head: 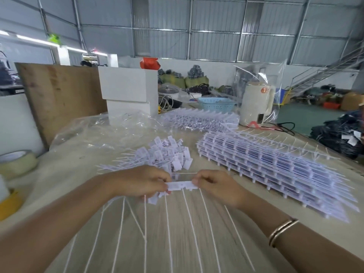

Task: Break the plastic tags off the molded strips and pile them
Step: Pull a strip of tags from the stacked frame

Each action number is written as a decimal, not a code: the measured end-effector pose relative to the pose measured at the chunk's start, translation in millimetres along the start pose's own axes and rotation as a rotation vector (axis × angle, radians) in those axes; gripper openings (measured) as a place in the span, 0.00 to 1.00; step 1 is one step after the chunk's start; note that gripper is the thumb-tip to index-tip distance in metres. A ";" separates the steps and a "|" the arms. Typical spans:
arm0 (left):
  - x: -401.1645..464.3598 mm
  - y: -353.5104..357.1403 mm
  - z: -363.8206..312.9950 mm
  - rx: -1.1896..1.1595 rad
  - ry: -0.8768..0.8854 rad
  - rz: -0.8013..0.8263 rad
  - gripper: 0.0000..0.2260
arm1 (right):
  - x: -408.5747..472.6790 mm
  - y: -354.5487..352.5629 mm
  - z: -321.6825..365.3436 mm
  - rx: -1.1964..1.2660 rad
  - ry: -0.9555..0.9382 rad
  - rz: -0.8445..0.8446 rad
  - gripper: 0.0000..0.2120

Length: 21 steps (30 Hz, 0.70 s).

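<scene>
A white molded strip [180,185] of plastic tags is gripped at both ends, my left hand [142,181] on its left end and my right hand [215,186] on its right. Long thin white tails [192,225] hang from it toward me. Several loose tags also sit in my left hand's fingers. Just beyond my hands lies a pile of broken-off tags [167,154]. A thick stack of unbroken strips [275,172] lies to the right, and another stack [199,119] lies farther back.
On the table are a crumpled clear plastic bag [102,131] at the left, tape rolls [16,162] at the left edge, white boxes [128,89], a blue basket [215,103] and a white kettle [256,105] at the back. Dark goods [334,134] lie off the right edge.
</scene>
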<state>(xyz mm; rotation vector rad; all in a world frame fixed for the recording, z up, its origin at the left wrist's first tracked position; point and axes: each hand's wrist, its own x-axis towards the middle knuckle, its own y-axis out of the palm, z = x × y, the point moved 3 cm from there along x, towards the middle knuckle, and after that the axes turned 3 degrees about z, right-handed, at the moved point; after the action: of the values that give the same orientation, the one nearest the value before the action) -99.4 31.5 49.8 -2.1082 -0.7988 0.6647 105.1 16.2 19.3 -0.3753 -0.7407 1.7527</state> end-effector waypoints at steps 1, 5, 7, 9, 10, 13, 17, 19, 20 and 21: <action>-1.7 0.6 -0.8 0.084 -0.015 -0.020 0.07 | 0.3 2.4 -2.5 0.070 -0.013 -0.021 0.07; 6.0 21.1 -22.8 0.555 0.029 -0.210 0.10 | 1.8 9.1 -7.3 0.309 -0.066 -0.149 0.03; 15.1 34.3 -35.6 0.642 0.061 -0.310 0.16 | 1.1 14.6 -8.2 0.344 -0.087 -0.165 0.04; 23.6 42.6 -43.1 0.618 0.075 -0.352 0.20 | -1.9 19.6 -8.8 0.336 -0.106 -0.130 0.04; 25.7 45.4 -44.6 0.580 0.084 -0.368 0.20 | -3.9 20.8 -9.0 0.341 -0.116 -0.116 0.05; 24.6 53.5 -41.7 0.485 0.109 -0.476 0.14 | -10.5 20.4 -9.7 0.350 -0.134 -0.091 0.10; 17.1 62.9 -35.0 0.440 0.168 -0.578 0.09 | -15.5 20.4 -11.1 0.368 -0.131 0.023 0.14; 13.0 61.5 -30.6 0.425 0.185 -0.558 0.07 | -17.2 18.9 -9.4 0.381 -0.128 0.073 0.14; 11.4 60.5 -28.1 0.414 0.196 -0.533 0.08 | -17.6 17.9 -9.3 0.396 -0.124 0.084 0.14; 10.0 59.7 -25.6 0.407 0.206 -0.507 0.11 | -18.0 16.8 -9.4 0.410 -0.120 0.084 0.13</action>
<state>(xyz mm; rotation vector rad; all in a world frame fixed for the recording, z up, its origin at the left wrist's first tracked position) -56.4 -3.6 14.5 -1.4953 -0.9414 0.2959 103.8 -0.7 -0.8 -0.0225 -0.4358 1.9654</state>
